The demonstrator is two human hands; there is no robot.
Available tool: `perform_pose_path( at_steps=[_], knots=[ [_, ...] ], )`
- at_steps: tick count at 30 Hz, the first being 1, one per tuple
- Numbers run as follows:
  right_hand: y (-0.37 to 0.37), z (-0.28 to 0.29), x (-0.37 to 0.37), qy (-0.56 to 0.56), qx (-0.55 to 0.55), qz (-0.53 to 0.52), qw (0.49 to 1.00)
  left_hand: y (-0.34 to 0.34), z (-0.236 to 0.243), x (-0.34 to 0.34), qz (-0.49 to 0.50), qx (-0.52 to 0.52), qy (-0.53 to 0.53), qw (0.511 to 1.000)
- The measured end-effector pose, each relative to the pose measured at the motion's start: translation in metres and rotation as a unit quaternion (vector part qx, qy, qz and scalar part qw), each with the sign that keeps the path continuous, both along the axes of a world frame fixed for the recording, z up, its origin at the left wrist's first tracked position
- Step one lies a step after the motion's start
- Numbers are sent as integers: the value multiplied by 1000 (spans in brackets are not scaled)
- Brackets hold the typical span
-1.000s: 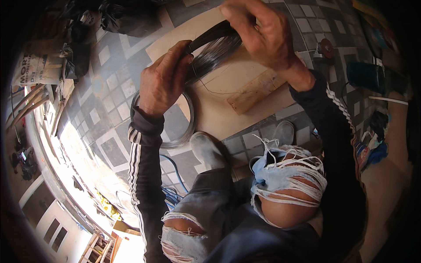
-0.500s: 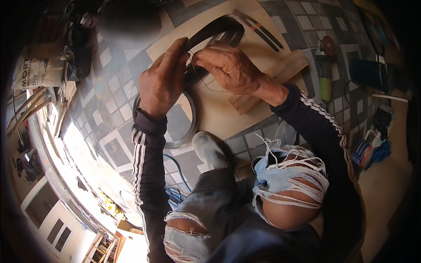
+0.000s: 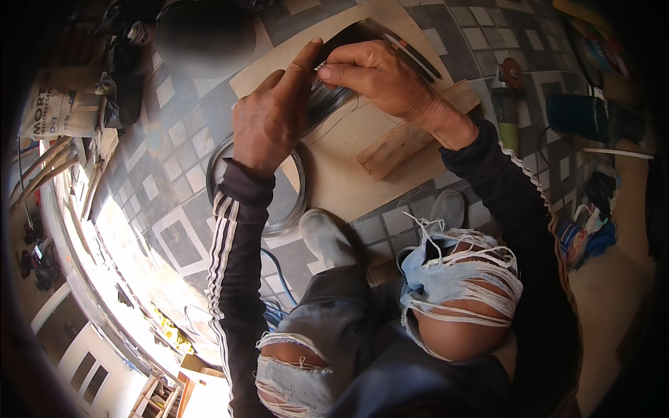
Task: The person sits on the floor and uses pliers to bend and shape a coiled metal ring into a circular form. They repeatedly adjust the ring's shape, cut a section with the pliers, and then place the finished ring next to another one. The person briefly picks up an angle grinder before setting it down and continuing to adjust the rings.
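The left hand (image 3: 270,122) and right hand (image 3: 387,76) partly hide a dark metal-wire bundle (image 3: 329,102); a black, orange-banded tool (image 3: 421,61) near the flat beige board's (image 3: 334,164) right edge is partly covered.

pale sack (image 3: 77,118), far left | large dark block capitals, running up the side, with smaller lettering alongside, partly hidden || blue-and-red packet (image 3: 574,242), right | printed markings too small and blurred to read

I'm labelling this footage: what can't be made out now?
Head view, all:
Wire: where the left hand grips, covered by that hand.
Floor coil: partly behind the left sleeve.
Right fingers: any strand pinched, too small.
Orange-marked tool: partly behind the right hand.
Dark shape: blurred.
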State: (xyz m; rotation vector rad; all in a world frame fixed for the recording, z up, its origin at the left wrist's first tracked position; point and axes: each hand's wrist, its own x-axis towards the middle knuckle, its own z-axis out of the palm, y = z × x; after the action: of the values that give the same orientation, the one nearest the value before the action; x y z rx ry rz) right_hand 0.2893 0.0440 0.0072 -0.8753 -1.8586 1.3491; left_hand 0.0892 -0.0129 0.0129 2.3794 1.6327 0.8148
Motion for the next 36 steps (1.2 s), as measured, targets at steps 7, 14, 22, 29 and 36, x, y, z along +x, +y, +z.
perform_pose_path(
  at_steps=[7,14,22,29,36],
  knots=[
    [11,-16,-5,-3,19,28,999,6,28,-21,2,-272,-215,938],
    [7,-11,-14,-16,65,9,998,22,39,-20,9,-327,-292,899],
    [-7,-22,-24,-84,312,-65,944,26,36,-22,43,-332,-282,899],
    [1,4,5,-96,89,-2,991,21,43,-28,74,-358,-322,873],
    [-29,23,-18,-75,157,-128,976,23,39,-21,56,-357,-357,861]
  ],
)
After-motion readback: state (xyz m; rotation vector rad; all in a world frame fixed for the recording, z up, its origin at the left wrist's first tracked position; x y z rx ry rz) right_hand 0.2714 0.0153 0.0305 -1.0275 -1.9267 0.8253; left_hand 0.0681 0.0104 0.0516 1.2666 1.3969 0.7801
